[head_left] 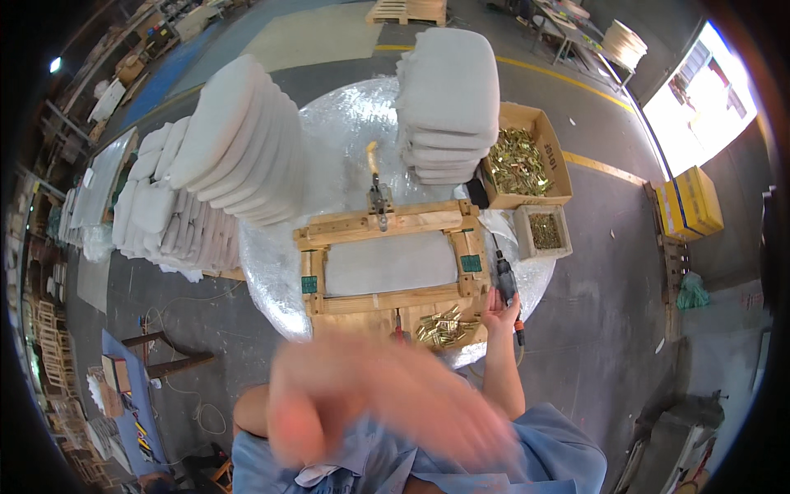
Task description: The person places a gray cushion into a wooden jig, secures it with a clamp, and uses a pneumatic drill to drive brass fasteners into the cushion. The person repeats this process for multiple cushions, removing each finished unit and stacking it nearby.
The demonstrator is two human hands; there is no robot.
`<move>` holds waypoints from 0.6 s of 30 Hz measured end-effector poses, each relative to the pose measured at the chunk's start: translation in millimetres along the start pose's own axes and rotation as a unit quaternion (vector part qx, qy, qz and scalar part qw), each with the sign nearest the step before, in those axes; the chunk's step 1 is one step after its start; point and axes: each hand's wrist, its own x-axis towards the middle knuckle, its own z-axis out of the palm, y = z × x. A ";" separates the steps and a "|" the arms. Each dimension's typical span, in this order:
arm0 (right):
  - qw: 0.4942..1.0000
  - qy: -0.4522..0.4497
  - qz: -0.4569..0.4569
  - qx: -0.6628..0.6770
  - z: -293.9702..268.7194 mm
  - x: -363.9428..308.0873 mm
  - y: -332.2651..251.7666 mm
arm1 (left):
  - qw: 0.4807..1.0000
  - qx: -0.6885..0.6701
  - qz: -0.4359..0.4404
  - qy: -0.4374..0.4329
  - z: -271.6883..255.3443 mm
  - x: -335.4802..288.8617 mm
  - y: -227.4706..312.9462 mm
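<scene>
My right hand [497, 311] is closed on a dark power screwdriver [505, 278] at the right side of the table, its thin bit pointing away from me. My left hand [378, 395] is raised close to the view, above my lap, and its fingers are smeared by motion. Ahead of both hands lies a wooden frame [387, 303] around a light grey padded panel [391, 265]. A toggle clamp [378, 198] with a yellow handle sits at the frame's far side. Brass-coloured fasteners [447, 328] lie in a pile at its near edge.
Stacks of grey padded panels stand at the left [239, 140] and far middle [448, 99]. A cardboard box [551, 156] of metal fasteners and a smaller tray [543, 232] of small hardware flank the right edge. Shiny plastic film [337, 111] covers the round table.
</scene>
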 end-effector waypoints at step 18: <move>0.929 0.041 -0.024 -0.368 51.4 -33.2 9.2 | 0.519 0.532 -0.484 0.462 -324.0 -183.2 -191.6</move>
